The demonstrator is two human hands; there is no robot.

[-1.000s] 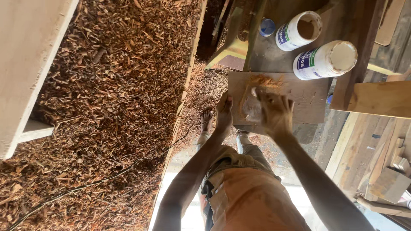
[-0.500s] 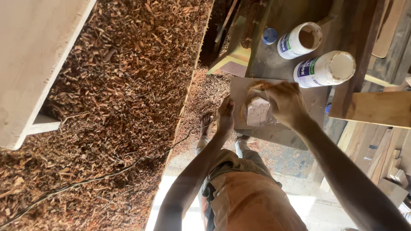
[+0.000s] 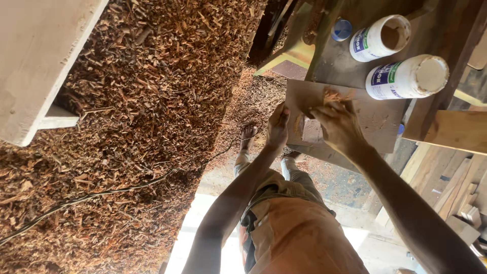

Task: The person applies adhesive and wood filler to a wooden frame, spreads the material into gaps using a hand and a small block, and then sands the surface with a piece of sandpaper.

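Note:
A small pale wooden block (image 3: 308,131) rests on a flat brown board (image 3: 378,122). My left hand (image 3: 278,126) curls against the block's left side and holds it. My right hand (image 3: 339,127) lies over the block's right side, its fingertips pinched on a bit of reddish sawdust (image 3: 332,95) at the board's far edge. Just beyond the board stand two white jars with blue and green labels, one open (image 3: 380,38) and one with its lid on (image 3: 408,76). A blue cap (image 3: 341,29) lies near the open jar.
A big heap of reddish wood shavings (image 3: 152,101) fills the left side, with a thin cable (image 3: 101,193) across it. A pale plank (image 3: 40,61) lies at the far left. Stacked lumber (image 3: 456,132) is at the right. My feet (image 3: 248,137) stand on the sawdust-strewn floor.
My right hand has slid from the block toward the board's far edge, onto the sawdust there. My left hand has stayed at the block's left side.

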